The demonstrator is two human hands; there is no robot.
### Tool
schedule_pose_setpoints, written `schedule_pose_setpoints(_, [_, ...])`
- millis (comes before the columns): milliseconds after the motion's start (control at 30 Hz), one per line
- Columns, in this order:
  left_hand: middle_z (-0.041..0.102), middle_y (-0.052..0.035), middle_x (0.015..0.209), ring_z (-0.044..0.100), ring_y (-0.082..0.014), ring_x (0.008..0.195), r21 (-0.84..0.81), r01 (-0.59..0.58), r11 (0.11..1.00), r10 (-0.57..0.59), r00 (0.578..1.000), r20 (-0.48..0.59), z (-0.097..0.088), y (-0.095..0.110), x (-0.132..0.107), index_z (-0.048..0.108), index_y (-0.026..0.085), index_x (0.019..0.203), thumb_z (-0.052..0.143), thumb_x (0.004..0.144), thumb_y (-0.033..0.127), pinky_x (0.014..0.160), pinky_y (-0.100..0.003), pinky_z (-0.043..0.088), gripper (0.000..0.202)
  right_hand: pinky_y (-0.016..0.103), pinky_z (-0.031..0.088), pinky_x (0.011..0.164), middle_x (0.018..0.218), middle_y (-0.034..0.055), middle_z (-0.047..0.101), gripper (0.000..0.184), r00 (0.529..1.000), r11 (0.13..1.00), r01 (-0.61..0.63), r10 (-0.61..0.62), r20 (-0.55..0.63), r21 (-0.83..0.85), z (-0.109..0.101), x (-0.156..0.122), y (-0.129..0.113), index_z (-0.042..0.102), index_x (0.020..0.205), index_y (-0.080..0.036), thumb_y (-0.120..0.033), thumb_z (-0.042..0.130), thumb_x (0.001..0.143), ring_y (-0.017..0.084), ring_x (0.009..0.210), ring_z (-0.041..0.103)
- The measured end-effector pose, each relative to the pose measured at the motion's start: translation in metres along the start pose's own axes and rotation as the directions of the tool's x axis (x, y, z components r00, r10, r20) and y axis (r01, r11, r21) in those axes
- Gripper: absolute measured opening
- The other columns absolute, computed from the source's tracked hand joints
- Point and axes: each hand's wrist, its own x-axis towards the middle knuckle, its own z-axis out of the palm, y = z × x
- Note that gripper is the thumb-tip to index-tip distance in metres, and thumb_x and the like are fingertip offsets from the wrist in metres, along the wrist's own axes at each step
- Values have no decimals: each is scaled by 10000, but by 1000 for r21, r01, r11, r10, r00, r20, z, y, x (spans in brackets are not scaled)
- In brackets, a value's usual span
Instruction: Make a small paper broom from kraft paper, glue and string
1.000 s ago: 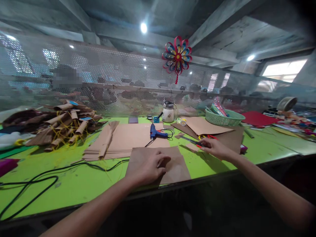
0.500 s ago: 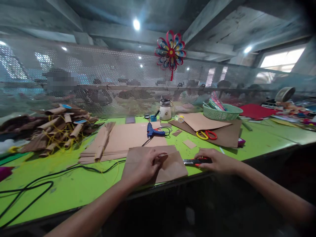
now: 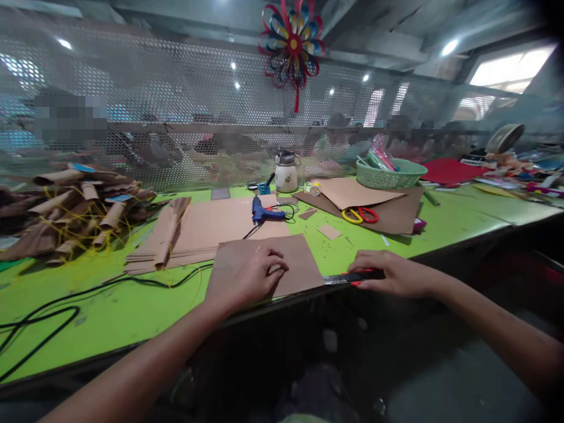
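At the table's front edge lies a folded brown paper sheet (image 3: pixel 299 261), flat on the green tabletop. My left hand (image 3: pixel 259 273) rests on this paper with its fingers loosely bent and a small gap between thumb and forefinger; it grips nothing that I can see. To the right, my right hand (image 3: pixel 388 273) is closed around a utility knife (image 3: pixel 337 279) with black and red showing on its handle. The metal blade end points left and reaches the paper's right edge, low over the table.
A blue glue gun (image 3: pixel 267 212) lies on stacked brown paper (image 3: pixel 215 220) behind my left hand. Scissors (image 3: pixel 352 216) with yellow and red handles, a green basket (image 3: pixel 392 175) and a white bottle (image 3: pixel 286 176) stand farther back. A black cable (image 3: pixel 145 282) crosses the left side.
The raised, shadowed part of the paper under my left hand now lies flat, and the left fingers have loosened. My right hand keeps the knife beside the paper's edge. The view has shifted downward.
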Motion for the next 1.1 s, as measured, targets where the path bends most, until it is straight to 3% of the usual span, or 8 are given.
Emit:
schedule_pose_setpoints(100, [563,-107,1089,525,-247,1057,108,-57,993,57,998,1,-4,9,0,707,196,906,509,906,259,936,-431,436,207,338,452,827,1007,81,619,296,1000,1000,-11,11,-5,-11,4,-5,0,667,1130,-232,-391,584,894,221,907,590])
schedule_pose_setpoints(233, [582,-98,930,519,-229,915,232,-148,961,136,988,65,-8,22,-3,711,179,879,419,951,251,875,-415,435,309,347,461,838,1039,94,593,329,1000,998,-5,4,-12,-55,11,-11,-1,630,1209,-242,-387,517,936,216,909,585])
schedule_pose_setpoints(367, [577,-99,917,524,-209,874,137,-124,983,114,990,83,-7,22,-4,694,163,944,399,965,286,833,-359,459,320,332,475,800,1020,87,581,333,998,999,10,-14,-66,-54,19,-15,-2,616,1242,-265,-360,504,943,200,864,583])
schedule_pose_setpoints(600, [588,-95,1013,554,-215,962,-26,-23,999,24,998,53,3,-1,-3,732,222,1040,482,936,336,874,-365,471,293,330,480,855,1042,82,540,328,989,1000,3,-6,-146,-20,30,-19,1,631,1227,-281,-377,523,933,198,922,569])
schedule_pose_setpoints(833, [589,-89,1017,566,-209,963,-63,41,997,-36,996,80,3,2,-2,741,221,1041,508,921,333,885,-361,471,285,322,462,866,1029,76,525,338,994,999,-37,36,-104,-10,29,-30,0,610,1255,-293,-389,488,954,195,940,559])
schedule_pose_setpoints(1100, [594,-90,1007,569,-205,946,-72,45,996,-39,996,83,1,5,-1,743,209,1033,506,922,330,869,-354,471,288,314,461,818,972,71,533,343,994,1000,-10,11,-107,12,33,-12,-12,629,1228,-248,-403,494,953,190,888,555])
